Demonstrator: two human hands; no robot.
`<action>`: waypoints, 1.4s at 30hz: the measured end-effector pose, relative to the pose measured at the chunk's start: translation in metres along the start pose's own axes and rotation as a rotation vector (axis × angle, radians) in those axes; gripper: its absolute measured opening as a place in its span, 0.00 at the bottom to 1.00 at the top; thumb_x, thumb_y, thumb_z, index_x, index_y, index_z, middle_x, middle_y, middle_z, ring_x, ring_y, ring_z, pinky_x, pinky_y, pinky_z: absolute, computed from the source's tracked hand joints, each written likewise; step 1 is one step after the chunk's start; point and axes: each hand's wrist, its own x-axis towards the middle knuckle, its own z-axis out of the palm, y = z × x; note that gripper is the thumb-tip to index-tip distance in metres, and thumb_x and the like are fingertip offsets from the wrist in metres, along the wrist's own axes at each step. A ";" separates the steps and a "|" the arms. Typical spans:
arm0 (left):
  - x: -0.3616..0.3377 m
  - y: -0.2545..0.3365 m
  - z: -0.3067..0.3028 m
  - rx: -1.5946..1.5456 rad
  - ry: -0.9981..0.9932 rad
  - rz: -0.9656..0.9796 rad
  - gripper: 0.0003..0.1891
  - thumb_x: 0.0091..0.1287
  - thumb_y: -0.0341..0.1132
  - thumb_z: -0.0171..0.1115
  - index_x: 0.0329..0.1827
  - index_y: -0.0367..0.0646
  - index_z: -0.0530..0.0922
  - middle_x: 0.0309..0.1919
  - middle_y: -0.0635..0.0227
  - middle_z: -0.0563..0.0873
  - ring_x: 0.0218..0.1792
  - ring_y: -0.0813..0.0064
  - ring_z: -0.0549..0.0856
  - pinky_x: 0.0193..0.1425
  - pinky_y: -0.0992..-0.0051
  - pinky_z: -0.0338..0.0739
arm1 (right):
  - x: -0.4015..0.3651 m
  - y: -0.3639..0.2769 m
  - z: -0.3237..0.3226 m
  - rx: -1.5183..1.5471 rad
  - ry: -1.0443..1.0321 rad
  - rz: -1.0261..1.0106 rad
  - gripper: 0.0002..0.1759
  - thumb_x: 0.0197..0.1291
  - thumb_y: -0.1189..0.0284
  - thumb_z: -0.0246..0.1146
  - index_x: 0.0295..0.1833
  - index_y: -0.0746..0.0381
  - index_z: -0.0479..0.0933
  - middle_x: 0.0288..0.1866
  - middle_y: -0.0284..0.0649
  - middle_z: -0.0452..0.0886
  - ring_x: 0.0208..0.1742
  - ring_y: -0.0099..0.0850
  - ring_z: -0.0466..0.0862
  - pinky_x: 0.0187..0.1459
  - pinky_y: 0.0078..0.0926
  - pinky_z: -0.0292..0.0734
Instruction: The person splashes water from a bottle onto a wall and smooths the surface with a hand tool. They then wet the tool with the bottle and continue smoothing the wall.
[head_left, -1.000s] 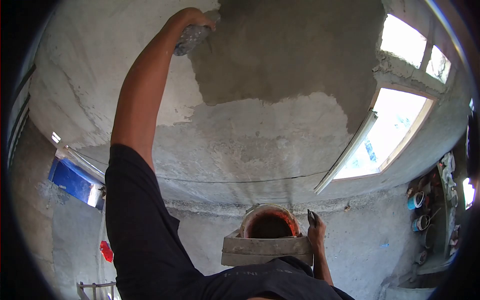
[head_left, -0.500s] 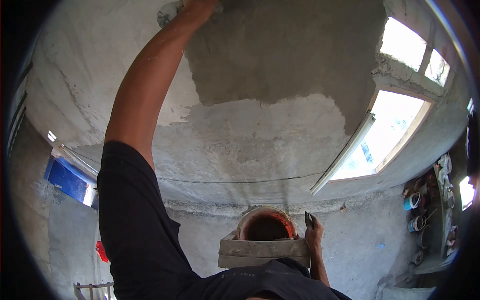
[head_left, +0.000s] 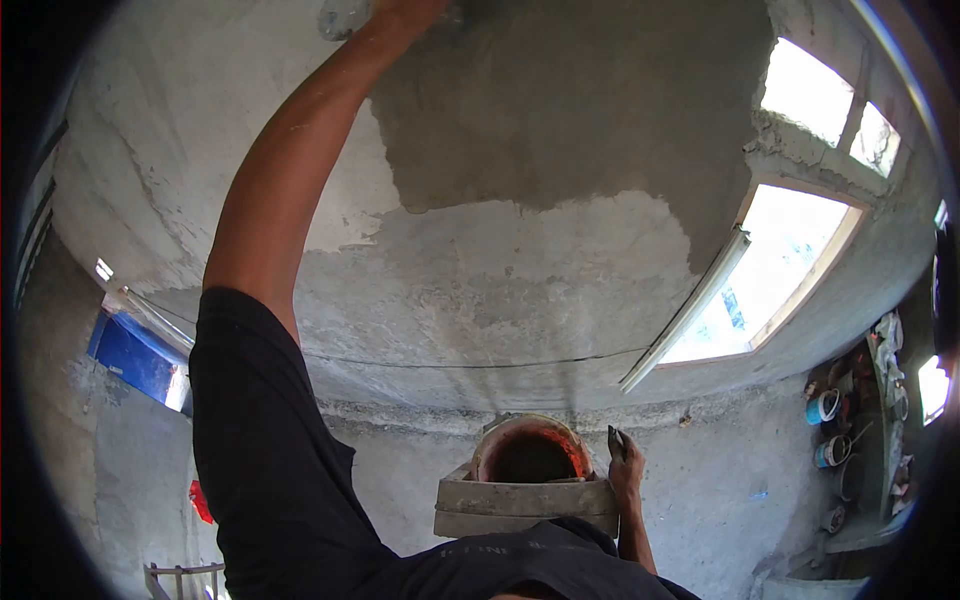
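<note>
Grey wall (head_left: pixel 480 300) bears 1 dark patch (head_left: pixel 570 110); the left hand (head_left: pixel 408 10) has moved higher, its grip I cannot tell; the right hand (head_left: pixel 627 468) holds a dark tool (head_left: pixel 614 439) beside the bucket (head_left: pixel 577 456).

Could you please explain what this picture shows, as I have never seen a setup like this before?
There is no machine here: a person works with two bare hands, and the one view comes from a camera on their head, so the black shirt at the bottom is their own. The edges look bent.

The left hand is raised to the wall, beside a darker patch. It is cut off by the picture's top edge; a grey object shows beside it, too unclear to name. The right hand, held low, grips a small dark object.

Next to that hand, a bucket with a reddish inside sits at some grey boards. A window is at right.
</note>
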 end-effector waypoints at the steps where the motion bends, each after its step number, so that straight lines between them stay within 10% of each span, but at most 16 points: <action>1: -0.001 -0.001 0.002 -0.063 0.083 0.017 0.11 0.64 0.37 0.63 0.46 0.44 0.82 0.39 0.71 0.84 0.40 0.76 0.83 0.42 0.72 0.78 | 0.002 0.001 0.002 0.018 0.002 0.004 0.15 0.65 0.71 0.60 0.52 0.67 0.79 0.41 0.52 0.85 0.40 0.34 0.85 0.43 0.29 0.76; 11: 0.010 0.005 0.002 0.044 -0.003 0.008 0.07 0.61 0.32 0.64 0.41 0.44 0.82 0.30 0.75 0.83 0.31 0.78 0.82 0.32 0.75 0.77 | 0.002 -0.003 0.002 0.049 0.008 0.020 0.14 0.64 0.72 0.60 0.52 0.68 0.79 0.40 0.51 0.85 0.40 0.32 0.84 0.43 0.28 0.76; 16: 0.027 -0.010 0.079 -0.281 0.377 -0.048 0.32 0.52 0.37 0.72 0.63 0.48 0.75 0.45 0.62 0.85 0.46 0.64 0.86 0.48 0.65 0.81 | 0.001 -0.016 -0.008 -0.017 -0.039 0.054 0.13 0.66 0.72 0.58 0.52 0.67 0.79 0.45 0.55 0.83 0.49 0.46 0.85 0.48 0.35 0.77; 26: -0.013 -0.010 0.111 -0.305 0.258 -0.153 0.35 0.55 0.36 0.69 0.69 0.55 0.68 0.42 0.63 0.84 0.43 0.68 0.86 0.43 0.68 0.81 | 0.004 -0.012 -0.005 -0.026 -0.074 0.056 0.14 0.66 0.71 0.58 0.52 0.68 0.78 0.45 0.56 0.83 0.48 0.48 0.84 0.47 0.36 0.77; 32: 0.009 -0.002 0.096 -0.240 0.391 -0.151 0.37 0.53 0.38 0.70 0.69 0.56 0.67 0.43 0.62 0.84 0.44 0.69 0.86 0.44 0.67 0.80 | 0.003 -0.002 -0.002 -0.040 -0.016 0.014 0.15 0.63 0.69 0.61 0.52 0.66 0.80 0.38 0.51 0.85 0.37 0.34 0.85 0.40 0.30 0.76; 35: -0.021 -0.006 0.047 -0.089 0.208 -0.104 0.21 0.61 0.33 0.65 0.58 0.47 0.76 0.38 0.72 0.83 0.38 0.77 0.83 0.38 0.77 0.79 | 0.001 -0.003 -0.002 -0.038 0.018 -0.019 0.15 0.64 0.69 0.61 0.52 0.66 0.80 0.38 0.50 0.85 0.37 0.33 0.85 0.40 0.30 0.76; 42: -0.014 -0.012 0.097 -0.308 0.276 -0.156 0.35 0.58 0.39 0.67 0.71 0.56 0.66 0.51 0.63 0.82 0.51 0.68 0.83 0.52 0.68 0.78 | 0.001 -0.001 -0.002 -0.033 0.020 0.043 0.15 0.64 0.70 0.60 0.52 0.67 0.80 0.38 0.49 0.85 0.39 0.32 0.84 0.41 0.29 0.75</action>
